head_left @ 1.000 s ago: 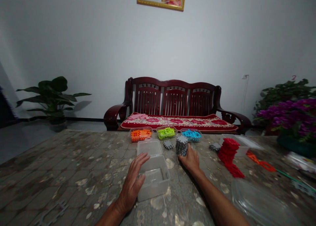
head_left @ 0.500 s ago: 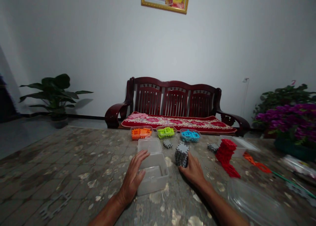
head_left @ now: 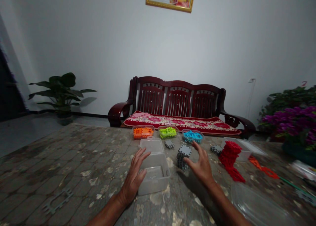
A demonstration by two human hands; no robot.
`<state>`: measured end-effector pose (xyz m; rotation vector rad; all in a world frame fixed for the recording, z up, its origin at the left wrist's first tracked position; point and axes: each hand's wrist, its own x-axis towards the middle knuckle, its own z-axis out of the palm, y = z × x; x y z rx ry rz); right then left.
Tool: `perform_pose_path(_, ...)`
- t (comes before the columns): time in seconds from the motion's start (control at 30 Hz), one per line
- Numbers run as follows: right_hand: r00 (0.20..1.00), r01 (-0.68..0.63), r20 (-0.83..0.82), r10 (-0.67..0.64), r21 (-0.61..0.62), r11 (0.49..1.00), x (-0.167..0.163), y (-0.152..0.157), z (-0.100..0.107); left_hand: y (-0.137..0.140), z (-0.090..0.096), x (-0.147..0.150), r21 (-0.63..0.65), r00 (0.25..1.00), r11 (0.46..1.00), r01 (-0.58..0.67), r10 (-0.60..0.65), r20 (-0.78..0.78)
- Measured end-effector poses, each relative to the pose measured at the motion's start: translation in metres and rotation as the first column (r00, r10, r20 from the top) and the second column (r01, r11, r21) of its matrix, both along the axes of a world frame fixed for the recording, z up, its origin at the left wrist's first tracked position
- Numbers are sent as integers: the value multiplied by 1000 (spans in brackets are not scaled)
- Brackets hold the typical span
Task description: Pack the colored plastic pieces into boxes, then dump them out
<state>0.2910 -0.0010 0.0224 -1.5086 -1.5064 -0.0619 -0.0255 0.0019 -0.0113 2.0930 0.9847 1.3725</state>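
Observation:
My left hand rests at the left side of a clear plastic box, its fingers spread over the rim. The box looks empty, and its lid lies just behind it. To the right of the box stands a tall stack of grey interlocking tiles. Beside that stack hovers my right hand, thumb and fingers apart, with nothing in its grasp. Its thumb tip is close to the stack; whether it touches I cannot tell. A low pile of grey tiles lies behind.
Boxes of orange pieces, lime pieces and blue pieces line the back of the table. On the right are a leaning stack of red tiles, more grey tiles and a clear lid. A grey frame piece lies front left.
My right hand has let go of the grey tile stack and moved right, its fingers opening. My left hand stays by the box. The view has turned slightly left.

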Motion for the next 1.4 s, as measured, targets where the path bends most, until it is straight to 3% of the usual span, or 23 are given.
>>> perform_pose_path(0.13, 993, -2, 114, 0, 18, 1000, -7, 0, 15, 0, 1, 0, -9, 1000, 1000, 11, -11, 6)
perform_pose_path(0.33, 985, 35, 169, -29, -33, 999, -8, 1, 15, 0, 1, 0, -38, 1000, 999, 23, -22, 19)
perform_pose_path(0.57, 991, 32, 134, -29, -22, 999, -2, 3, 15, -1, 3, 1, -47, 999, 998, 46, -44, 28)
perform_pose_path(0.73, 1000, 20, 19, -20, -8, 1000, 3, 4, 21, -2, 4, 1, -47, 998, 998, 48, -47, 30)
perform_pose_path(0.97, 964, -228, -158, 215, -70, 971, -23, -14, 34, -5, 1, 8, -39, 992, 993, 115, -114, 48)
perform_pose_path(1.13, 909, -417, -85, 408, -157, 895, -66, -25, 33, -12, 7, 10, -87, 988, 985, 149, -144, 59)
perform_pose_path(1.27, 841, -538, -4, 541, -116, 835, -86, -16, 28, -13, 7, 8, -99, 987, 984, 151, -145, 62)
perform_pose_path(1.33, 838, -543, 12, 545, -74, 836, -84, -10, 28, -11, 4, 8, -87, 988, 985, 148, -143, 55)
perform_pose_path(1.4, 878, -478, 17, 479, -46, 877, -72, -3, 30, -9, 1, 8, -61, 989, 988, 143, -141, 45)
